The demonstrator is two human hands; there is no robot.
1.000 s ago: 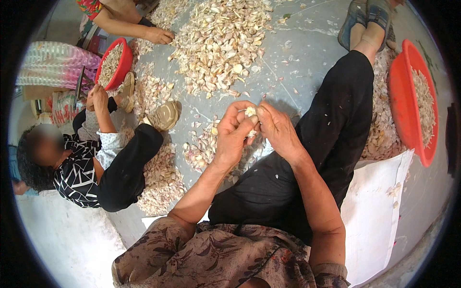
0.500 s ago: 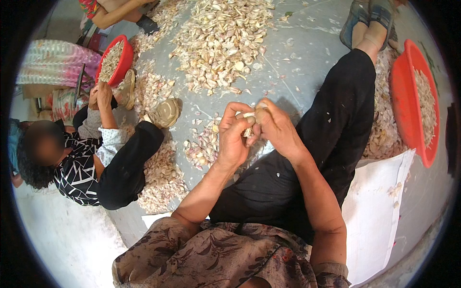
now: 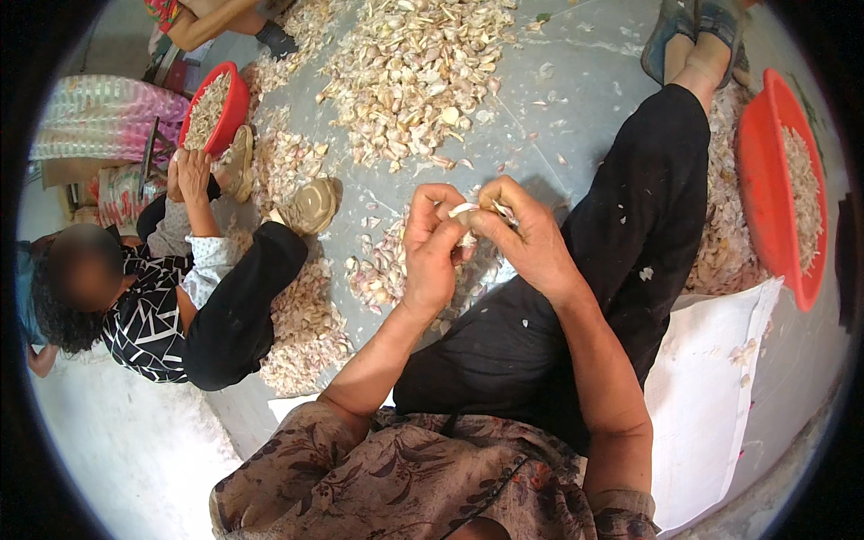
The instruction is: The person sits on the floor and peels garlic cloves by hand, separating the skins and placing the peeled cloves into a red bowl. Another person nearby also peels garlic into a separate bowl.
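Both of my hands are raised close together over my lap. My left hand [image 3: 430, 261] is closed, pinching a pale garlic clove [image 3: 464, 209] between thumb and fingertips. Right beside it, my right hand [image 3: 531, 247] is also closed, its thumb at the clove and a whitish strip of garlic skin [image 3: 506, 214] between its fingers. Under my left hand lies a small heap of pinkish garlic cloves [image 3: 378, 274]. Beyond my hands, a large pile of unpeeled cloves [image 3: 414, 81] spreads over the grey floor.
A red basin [image 3: 765, 180] of peeled cloves stands right of my leg, beside discarded skins [image 3: 720, 216] and a white sack [image 3: 711, 387]. At left a seated co-worker [image 3: 153, 315] handles something near another red basin [image 3: 236, 108]. Another person's arm [image 3: 207, 22] shows at upper left.
My right hand's fingers have drawn slightly away from the left, and a pale clove and a strip of skin now show between the hands. The co-worker's hands have shifted slightly.
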